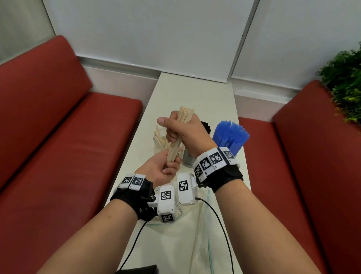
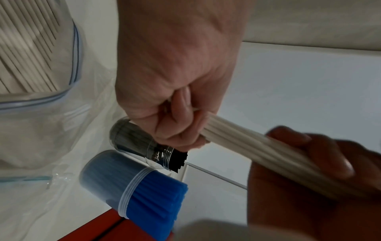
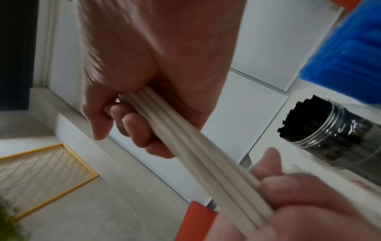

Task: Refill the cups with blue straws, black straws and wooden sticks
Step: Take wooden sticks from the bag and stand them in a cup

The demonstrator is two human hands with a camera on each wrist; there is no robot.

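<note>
Both hands hold one bundle of pale wooden sticks [image 1: 176, 145] above the white table [image 1: 193, 88]. My left hand [image 1: 160, 170] grips its lower end, fingers curled round it. My right hand [image 1: 183, 132] grips it higher up, and the stick tops fan out above the fist. Just behind the hands, a clear cup [image 1: 159, 142] holds a few wooden sticks. The black-straw cup [image 1: 187, 158] is mostly hidden by my right wrist. A cup packed with blue straws [image 1: 231, 137] stands at the right. The wrist views show the same bundle [image 2: 247, 146] [image 3: 195, 154] in both fists.
Clear zip bags [image 1: 200, 232] lie on the table in front of me; one bag [image 2: 31, 48] holds more wooden sticks. Red benches [image 1: 46, 147] flank the narrow table. A green plant [image 1: 352, 84] stands at the right. Cables trail from the wrist cameras.
</note>
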